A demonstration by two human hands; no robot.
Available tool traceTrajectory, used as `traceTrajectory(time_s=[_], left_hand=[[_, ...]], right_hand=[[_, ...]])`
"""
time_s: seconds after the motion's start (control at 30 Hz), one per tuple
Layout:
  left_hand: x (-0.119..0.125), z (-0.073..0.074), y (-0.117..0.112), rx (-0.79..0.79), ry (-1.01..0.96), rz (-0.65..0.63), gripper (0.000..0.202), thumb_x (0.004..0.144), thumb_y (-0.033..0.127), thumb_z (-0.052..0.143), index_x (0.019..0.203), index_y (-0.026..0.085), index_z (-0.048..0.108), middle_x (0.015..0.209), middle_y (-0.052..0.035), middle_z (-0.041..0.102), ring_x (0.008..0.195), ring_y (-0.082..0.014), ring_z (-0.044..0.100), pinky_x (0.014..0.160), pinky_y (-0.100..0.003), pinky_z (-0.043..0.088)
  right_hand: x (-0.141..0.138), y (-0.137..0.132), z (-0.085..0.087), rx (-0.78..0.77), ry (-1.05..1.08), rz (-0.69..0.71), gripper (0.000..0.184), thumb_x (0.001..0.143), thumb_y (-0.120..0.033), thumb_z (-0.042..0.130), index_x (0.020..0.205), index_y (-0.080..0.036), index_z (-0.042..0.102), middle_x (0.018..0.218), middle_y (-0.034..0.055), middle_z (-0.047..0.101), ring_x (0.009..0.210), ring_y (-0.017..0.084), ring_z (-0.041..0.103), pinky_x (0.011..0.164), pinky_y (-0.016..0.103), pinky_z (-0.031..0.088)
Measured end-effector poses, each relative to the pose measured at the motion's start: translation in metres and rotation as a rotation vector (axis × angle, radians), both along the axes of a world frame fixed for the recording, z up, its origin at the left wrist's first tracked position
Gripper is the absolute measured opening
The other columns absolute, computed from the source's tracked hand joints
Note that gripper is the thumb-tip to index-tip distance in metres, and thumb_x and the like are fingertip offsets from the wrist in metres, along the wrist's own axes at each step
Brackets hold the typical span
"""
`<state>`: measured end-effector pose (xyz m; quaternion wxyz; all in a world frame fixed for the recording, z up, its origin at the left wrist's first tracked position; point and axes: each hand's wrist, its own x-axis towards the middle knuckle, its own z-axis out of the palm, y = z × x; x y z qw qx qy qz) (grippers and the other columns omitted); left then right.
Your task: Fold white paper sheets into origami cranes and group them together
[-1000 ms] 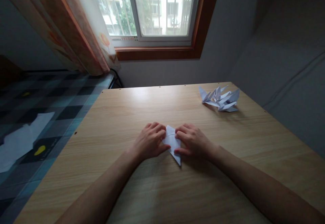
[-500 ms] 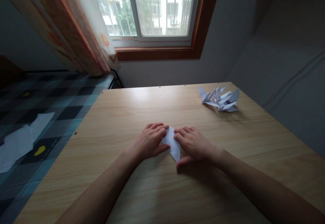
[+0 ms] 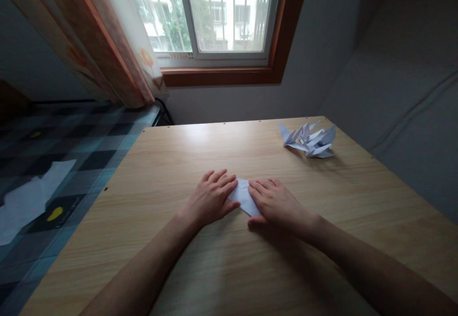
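A small folded white paper [image 3: 244, 196] lies flat on the wooden table [image 3: 250, 258] between my hands. My left hand [image 3: 212, 200] rests on the paper's left edge, fingers stretched out and pressing down. My right hand [image 3: 277, 204] covers the paper's right side, its fingers flat on it and the thumb at the lower corner. Most of the paper is hidden under the two hands.
Several finished white paper cranes [image 3: 309, 140] lie in a heap at the table's far right. A bed with a checked cover [image 3: 64, 163] and loose white sheets [image 3: 28, 196] stands at the left. A window [image 3: 214, 15] and curtain [image 3: 114, 48] are behind; a grey sofa [image 3: 404, 91] at the right.
The paper's lower point, which stuck out towards me, has gone under my right hand. My right hand slid down and over the paper; my left fingers stretched flatter.
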<state>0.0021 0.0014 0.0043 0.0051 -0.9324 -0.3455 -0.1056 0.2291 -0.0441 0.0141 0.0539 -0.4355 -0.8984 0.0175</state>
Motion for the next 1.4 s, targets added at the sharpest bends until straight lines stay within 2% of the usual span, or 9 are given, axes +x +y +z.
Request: traceTrajectory(time_s=[0.1,0.23,0.4,0.53,0.63,0.8,0.97,1.23,1.4], left_hand=[[0.001,0.001,-0.002,0.055,0.023,0.027,0.049,0.089,0.053,0.052,0.124,0.02,0.059,0.132,-0.009,0.06,0.129,-0.0328,0.047,0.106,-0.049,0.031],[0.002,0.002,-0.003,0.096,0.034,0.037,0.047,0.088,0.054,0.053,0.12,0.019,0.062,0.126,-0.01,0.063,0.127,-0.0326,0.049,0.105,-0.048,0.032],[-0.002,-0.002,0.002,0.114,0.01,0.007,0.047,0.088,0.053,0.056,0.119,0.019,0.063,0.125,-0.0102,0.064,0.124,-0.0321,0.051,0.103,-0.047,0.035],[-0.006,-0.005,0.007,0.166,-0.018,-0.058,0.041,0.089,0.048,0.057,0.12,0.022,0.062,0.131,-0.0099,0.061,0.123,-0.0312,0.052,0.102,-0.046,0.035],[-0.005,-0.004,0.006,0.175,-0.062,-0.193,0.025,0.094,0.033,0.053,0.115,0.023,0.063,0.126,-0.0072,0.064,0.118,-0.0247,0.056,0.101,-0.041,0.037],[0.0,-0.003,0.001,0.159,-0.1,-0.327,0.019,0.094,0.02,0.046,0.098,0.02,0.065,0.094,-0.0055,0.071,0.091,-0.0164,0.064,0.085,-0.031,0.044],[-0.003,-0.004,0.001,0.172,-0.125,-0.291,0.019,0.092,0.019,0.046,0.092,0.019,0.064,0.09,-0.0061,0.069,0.085,-0.0162,0.063,0.081,-0.032,0.045],[-0.005,-0.003,0.002,0.073,-0.138,-0.247,0.024,0.081,0.016,0.052,0.1,0.018,0.065,0.1,-0.005,0.069,0.088,-0.0189,0.062,0.082,-0.035,0.045],[-0.006,0.0,0.004,0.004,-0.117,-0.211,0.028,0.085,0.029,0.056,0.109,0.019,0.066,0.103,-0.0069,0.068,0.092,-0.0217,0.06,0.083,-0.037,0.045]], right_hand=[[0.01,0.006,-0.001,-0.066,-0.047,-0.009,0.083,0.078,-0.066,0.062,0.141,-0.013,0.046,0.145,0.0201,0.047,0.132,0.04,0.042,0.107,0.059,0.032],[0.029,0.019,0.004,-0.209,-0.026,0.031,0.077,0.085,-0.061,0.056,0.149,-0.026,0.032,0.154,0.0109,0.036,0.14,0.038,0.032,0.11,0.062,0.025],[0.038,0.032,0.006,-0.149,0.065,0.086,0.041,0.093,-0.037,0.054,0.134,-0.03,0.055,0.149,0.0046,0.045,0.139,0.03,0.036,0.111,0.053,0.029],[0.029,0.035,-0.008,-0.026,0.139,0.092,0.046,0.095,-0.013,0.04,0.139,-0.024,0.05,0.149,0.0057,0.045,0.137,0.025,0.041,0.111,0.048,0.032],[0.024,0.033,-0.018,-0.033,0.167,0.146,0.045,0.095,-0.012,0.039,0.137,-0.025,0.052,0.143,0.0041,0.053,0.132,0.025,0.047,0.109,0.047,0.036],[0.023,0.031,-0.017,-0.018,0.249,0.147,0.04,0.09,-0.013,0.048,0.127,-0.021,0.061,0.133,0.0066,0.061,0.124,0.024,0.054,0.105,0.043,0.04],[0.024,0.031,-0.013,-0.029,0.276,0.15,0.038,0.082,-0.012,0.056,0.119,-0.019,0.066,0.124,0.0081,0.066,0.113,0.024,0.058,0.101,0.042,0.042],[0.028,0.034,-0.015,-0.043,0.33,0.166,0.03,0.085,-0.018,0.06,0.113,-0.021,0.069,0.118,0.008,0.068,0.108,0.023,0.059,0.099,0.042,0.042],[0.032,0.037,-0.016,-0.08,0.363,0.173,0.034,0.08,-0.02,0.068,0.114,-0.022,0.069,0.118,0.0077,0.068,0.109,0.024,0.06,0.099,0.043,0.042]])
